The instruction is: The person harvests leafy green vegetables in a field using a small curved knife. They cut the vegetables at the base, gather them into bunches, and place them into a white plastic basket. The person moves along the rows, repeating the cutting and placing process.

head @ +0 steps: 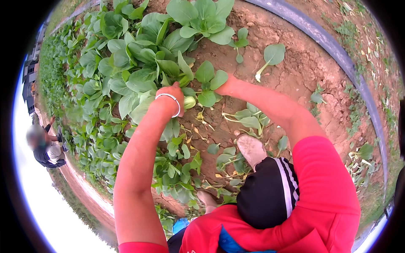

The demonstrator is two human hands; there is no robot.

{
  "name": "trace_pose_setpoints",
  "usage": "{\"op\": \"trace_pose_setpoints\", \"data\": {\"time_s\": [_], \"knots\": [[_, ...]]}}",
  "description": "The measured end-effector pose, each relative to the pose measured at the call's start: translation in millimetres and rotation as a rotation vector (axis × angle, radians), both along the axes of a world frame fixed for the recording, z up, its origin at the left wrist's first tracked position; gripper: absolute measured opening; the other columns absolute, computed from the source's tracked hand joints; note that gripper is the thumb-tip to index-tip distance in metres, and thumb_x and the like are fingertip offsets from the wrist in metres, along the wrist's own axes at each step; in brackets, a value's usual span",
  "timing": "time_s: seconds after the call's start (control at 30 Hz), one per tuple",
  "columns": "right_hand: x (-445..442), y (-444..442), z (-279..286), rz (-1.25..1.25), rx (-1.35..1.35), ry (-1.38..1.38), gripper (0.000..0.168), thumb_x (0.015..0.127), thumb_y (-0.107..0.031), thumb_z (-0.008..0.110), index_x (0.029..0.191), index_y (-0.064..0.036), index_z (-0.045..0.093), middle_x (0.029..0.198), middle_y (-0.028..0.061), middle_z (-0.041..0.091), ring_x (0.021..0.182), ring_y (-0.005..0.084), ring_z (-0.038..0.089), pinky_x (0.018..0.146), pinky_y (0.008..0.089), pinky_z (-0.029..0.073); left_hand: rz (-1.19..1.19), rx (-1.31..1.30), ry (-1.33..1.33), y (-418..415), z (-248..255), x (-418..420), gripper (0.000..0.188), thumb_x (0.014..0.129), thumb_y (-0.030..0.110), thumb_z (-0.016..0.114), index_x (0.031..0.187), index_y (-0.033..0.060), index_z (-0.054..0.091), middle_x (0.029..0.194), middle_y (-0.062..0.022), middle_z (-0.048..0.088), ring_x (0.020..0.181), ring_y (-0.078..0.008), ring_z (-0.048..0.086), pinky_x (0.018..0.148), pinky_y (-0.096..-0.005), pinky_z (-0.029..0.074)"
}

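Among leafy green plants like bok choy (147, 52), my left hand (172, 99), with a silver bangle on its wrist, is closed around pale green stalks of one or more bok choy heads (189, 102). To its right, my right hand (224, 87) is low at the soil, mostly behind the leaves of a small bok choy plant (206, 76). Its fingers are hidden, so what it touches does not show. A large bok choy (205, 20) grows above both hands.
A cut leaf (273, 55) and loose leaves (251, 120) lie on cracked soil (284, 85). A dark hose or pipe (335, 44) curves along the right. My shoe (251, 148) stands near the loose leaves. Another person (47, 148) crouches at the field's far left edge.
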State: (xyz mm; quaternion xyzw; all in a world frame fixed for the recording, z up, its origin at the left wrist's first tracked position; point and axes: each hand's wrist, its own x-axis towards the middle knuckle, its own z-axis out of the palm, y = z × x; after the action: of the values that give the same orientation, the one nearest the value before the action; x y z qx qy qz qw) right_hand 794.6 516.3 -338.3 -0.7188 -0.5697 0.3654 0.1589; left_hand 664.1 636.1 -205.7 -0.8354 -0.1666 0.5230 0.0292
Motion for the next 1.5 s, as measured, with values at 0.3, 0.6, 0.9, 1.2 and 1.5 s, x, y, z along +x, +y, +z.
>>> {"op": "trace_pose_setpoints", "data": {"time_s": [0.3,0.6,0.9,1.2,1.5], "knots": [[-1.1,-45.3,-27.1,-0.413,0.218,0.150,0.029,0.085,-0.030,0.057,0.097,-0.004,0.055,0.076,0.0205,0.060,0.071,0.0370,0.059,0.062,0.0439,0.048,0.438,-0.129,-0.331,-11.9,58.4,-20.8,0.072,0.058,0.025,0.075,0.119,-0.0044,0.051,0.135,-0.0166,0.042,0.109,-0.0255,0.056,0.090,-0.0316,0.046],[8.9,-73.7,118.6,-0.628,0.566,1.345,0.043,0.083,-0.030,0.066,0.111,-0.003,0.048,0.106,0.0032,0.058,0.061,0.0017,0.042,0.054,0.0165,0.039,1.220,-0.820,-0.955,-71.4,135.7,-75.4,0.076,0.052,0.023,0.077,0.119,-0.0030,0.055,0.132,-0.0123,0.041,0.121,-0.0225,0.041,0.102,-0.0352,0.032],[8.3,-99.3,129.5,-0.796,0.384,1.614,0.031,0.083,-0.015,0.064,0.107,-0.006,0.047,0.092,0.0070,0.062,0.058,0.0032,0.048,0.046,0.0191,0.037,0.775,-0.742,-0.854,-100.9,131.2,-60.4,0.075,0.052,0.023,0.076,0.120,-0.0013,0.054,0.130,-0.0174,0.043,0.120,-0.0296,0.045,0.103,-0.0368,0.033],[27.1,-155.7,126.8,-0.958,0.556,1.576,0.052,0.082,-0.026,0.068,0.122,-0.004,0.042,0.100,0.0066,0.057,0.055,0.0056,0.045,0.048,0.0197,0.037,1.086,-1.068,-0.914,-123.5,123.9,-50.7,0.079,0.054,0.021,0.074,0.125,-0.0011,0.049,0.128,-0.0117,0.046,0.119,-0.0223,0.044,0.102,-0.0345,0.032],[13.8,-148.8,152.5,-0.864,0.717,1.472,0.047,0.078,-0.014,0.071,0.116,-0.006,0.044,0.094,-0.0017,0.054,0.068,0.0031,0.048,0.051,0.0168,0.037,0.804,-1.004,-1.041,-136.7,120.6,-37.5,0.077,0.057,0.020,0.075,0.126,-0.0003,0.048,0.142,-0.0143,0.032,0.124,-0.0252,0.042,0.102,-0.0351,0.033]]}}
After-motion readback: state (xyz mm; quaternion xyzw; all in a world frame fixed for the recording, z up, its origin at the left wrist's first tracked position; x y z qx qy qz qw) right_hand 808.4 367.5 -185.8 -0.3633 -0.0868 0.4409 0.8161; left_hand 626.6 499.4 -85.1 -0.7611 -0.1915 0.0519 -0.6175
